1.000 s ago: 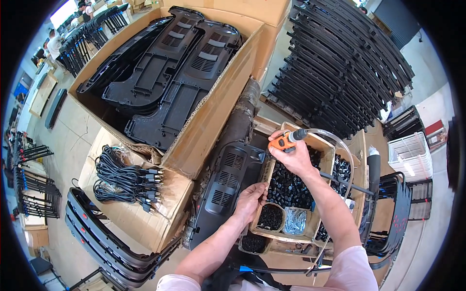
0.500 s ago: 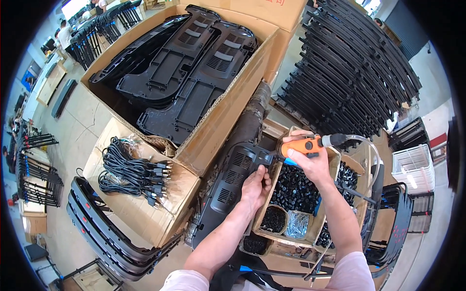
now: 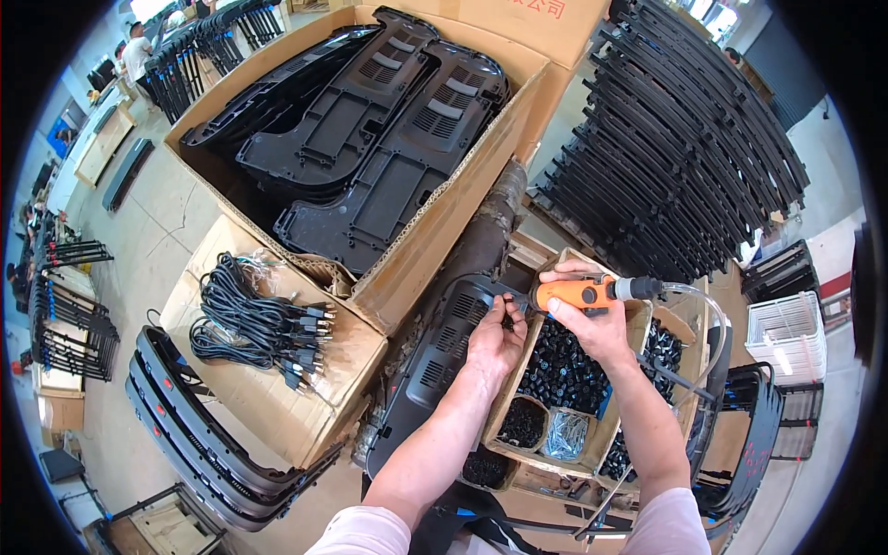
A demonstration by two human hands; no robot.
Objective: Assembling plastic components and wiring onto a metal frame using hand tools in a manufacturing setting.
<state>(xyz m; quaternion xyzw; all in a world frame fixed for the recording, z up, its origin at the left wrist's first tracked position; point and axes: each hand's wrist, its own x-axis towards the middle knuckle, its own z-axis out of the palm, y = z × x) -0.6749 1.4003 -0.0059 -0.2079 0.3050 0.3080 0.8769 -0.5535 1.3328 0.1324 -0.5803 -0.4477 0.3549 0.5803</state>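
Observation:
My right hand (image 3: 592, 324) is wrapped round an orange air screwdriver (image 3: 578, 294) lying on its side, its bit end toward the left; a clear hose (image 3: 689, 291) curves away from its dark rear fitting. At the bit end, my left hand (image 3: 499, 338) has its fingertips drawn together, palm partly up. Small dark bits seem to lie in those fingers, too small to name. Beneath both hands' tips is the upper end of a black vented plastic cover (image 3: 435, 356), resting along a dark worn beam (image 3: 495, 217).
Right of the cover stands a cardboard parts tray (image 3: 504, 430) with small black parts, dark screws (image 3: 523, 421) and silver screws (image 3: 564, 433). A large carton (image 3: 462, 217) of black panels stands beyond. Bundled black cables (image 3: 250, 319) lie on a box at left. Black frames (image 3: 666, 139) are stacked far right.
My left hand has moved up from the cover to the screwdriver's bit end and turned its palm more upward. My right hand keeps its hold on the screwdriver. The whole view has shifted slightly.

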